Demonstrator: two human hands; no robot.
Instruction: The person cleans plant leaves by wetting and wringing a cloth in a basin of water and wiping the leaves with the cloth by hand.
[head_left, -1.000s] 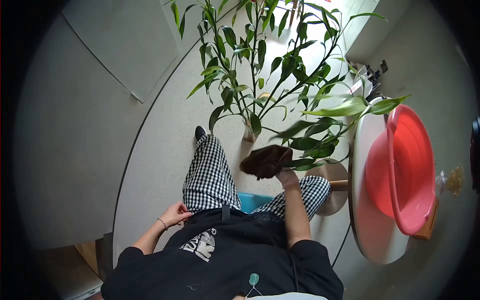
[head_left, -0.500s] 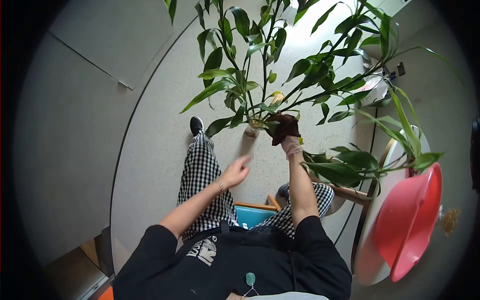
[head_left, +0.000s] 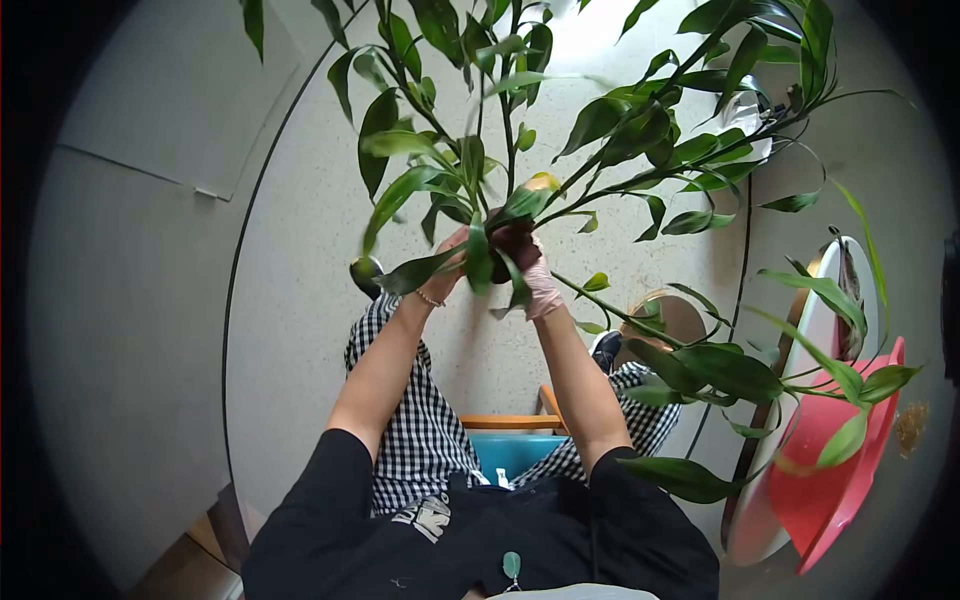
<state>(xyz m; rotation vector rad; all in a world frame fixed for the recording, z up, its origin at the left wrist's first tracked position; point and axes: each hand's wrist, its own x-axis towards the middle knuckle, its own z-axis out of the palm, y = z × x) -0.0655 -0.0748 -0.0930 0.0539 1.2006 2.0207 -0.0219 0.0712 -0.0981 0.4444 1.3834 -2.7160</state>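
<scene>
A tall leafy plant point(head_left: 620, 120), its long green stems spreading from one base, stands before me and looks like lucky bamboo. My right hand point(head_left: 541, 287), in a thin pinkish glove, is closed on a dark brown cloth point(head_left: 514, 243) pressed against the base of the stems. My left hand point(head_left: 453, 262), bare with a bracelet at the wrist, is raised to the left side of that base. Leaves cover most of its fingers, so its grip cannot be made out. The foot of the plant is hidden behind leaves and hands.
A pink basin point(head_left: 835, 470) rests on a white round-edged surface point(head_left: 755, 525) at the right. A round stool top point(head_left: 665, 325) is near my right foot. Low stems reach over toward the basin. Beneath me is a blue seat point(head_left: 515, 450) with wooden edges.
My left hand has moved up and forward from above my knee to the plant's base. My right hand and the cloth have shifted left, and the lower leaves have swung.
</scene>
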